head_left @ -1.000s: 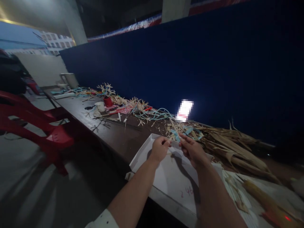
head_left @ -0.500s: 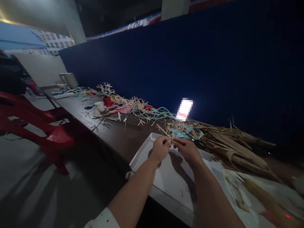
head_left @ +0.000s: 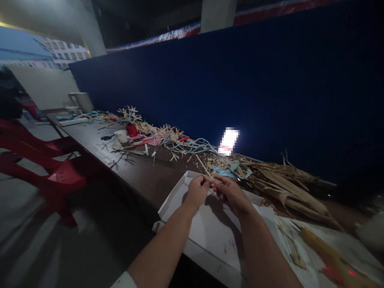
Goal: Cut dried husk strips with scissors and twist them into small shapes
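A thin pale stick (head_left: 204, 166) slants up and to the left from between the fingertips of both hands. My left hand (head_left: 197, 192) is closed in a pinch at its lower end. Close beside it, my right hand (head_left: 232, 193) also pinches there, thumb and fingers pressed together. The fingers hide the stick's lower end. Both hands are above the far part of a shallow white box lid (head_left: 210, 230), which lies on the dark table (head_left: 144, 176).
Dried husk-like leaves (head_left: 297, 188) lie to the right, beyond a yellow glue gun (head_left: 321, 246) with a red light. A bright phone-like screen (head_left: 229, 141) leans at the blue wall. Leftward are pale husk flowers (head_left: 130, 114), a red spool (head_left: 131, 130), scissors (head_left: 107, 137) and a red chair (head_left: 64, 172).
The view has shifted slightly to the right. My right-hand fingers have changed position at the stick, and more of the stick shows above the hands.
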Demonstrator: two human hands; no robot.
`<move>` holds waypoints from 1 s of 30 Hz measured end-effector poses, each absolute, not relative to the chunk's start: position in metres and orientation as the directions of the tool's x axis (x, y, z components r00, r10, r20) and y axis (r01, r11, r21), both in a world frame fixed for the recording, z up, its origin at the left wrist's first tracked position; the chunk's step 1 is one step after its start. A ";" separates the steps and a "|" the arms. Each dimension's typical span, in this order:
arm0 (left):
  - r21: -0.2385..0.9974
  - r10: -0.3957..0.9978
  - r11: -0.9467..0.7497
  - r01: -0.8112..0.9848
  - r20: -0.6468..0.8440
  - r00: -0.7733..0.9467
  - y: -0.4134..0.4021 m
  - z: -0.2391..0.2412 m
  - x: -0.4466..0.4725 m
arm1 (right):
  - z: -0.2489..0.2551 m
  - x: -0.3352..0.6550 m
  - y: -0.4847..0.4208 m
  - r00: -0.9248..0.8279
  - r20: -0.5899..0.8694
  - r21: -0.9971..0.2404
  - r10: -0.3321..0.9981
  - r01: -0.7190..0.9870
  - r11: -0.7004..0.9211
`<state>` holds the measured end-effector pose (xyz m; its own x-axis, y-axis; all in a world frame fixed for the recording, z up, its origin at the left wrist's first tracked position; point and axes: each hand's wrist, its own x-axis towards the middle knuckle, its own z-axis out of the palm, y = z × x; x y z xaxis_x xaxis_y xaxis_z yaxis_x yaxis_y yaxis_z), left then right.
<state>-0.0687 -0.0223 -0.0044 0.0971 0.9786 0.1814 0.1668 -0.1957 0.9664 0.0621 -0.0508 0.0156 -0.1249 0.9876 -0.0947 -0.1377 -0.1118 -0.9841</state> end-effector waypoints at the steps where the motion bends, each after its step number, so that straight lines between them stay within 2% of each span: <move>1: 0.965 0.975 -0.210 0.159 0.195 0.107 -0.023 -0.004 -0.069 | 0.017 0.061 -0.051 -0.144 -0.090 -0.986 0.986 -0.125 -0.108; 21: 0.945 0.961 -0.268 0.189 0.249 0.118 -0.028 -0.004 -0.067 | 0.014 0.064 -0.049 -0.036 -0.157 -0.983 0.987 -0.087 -0.160; 25: 0.945 0.965 -0.254 0.207 0.234 0.115 -0.030 -0.002 -0.068 | 0.014 0.063 -0.048 0.007 -0.113 -0.994 0.994 0.012 -0.113; 30: 0.938 0.970 -0.242 0.247 0.225 0.094 -0.032 0.001 -0.068 | 0.015 0.059 -0.047 0.073 0.069 -0.961 0.995 0.272 0.046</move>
<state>-0.0685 -0.0322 0.0010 0.0943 0.9697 0.2255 0.2473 -0.2422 0.9382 0.0589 -0.0471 0.0154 0.0728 0.9950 0.0685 0.2718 0.0463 -0.9613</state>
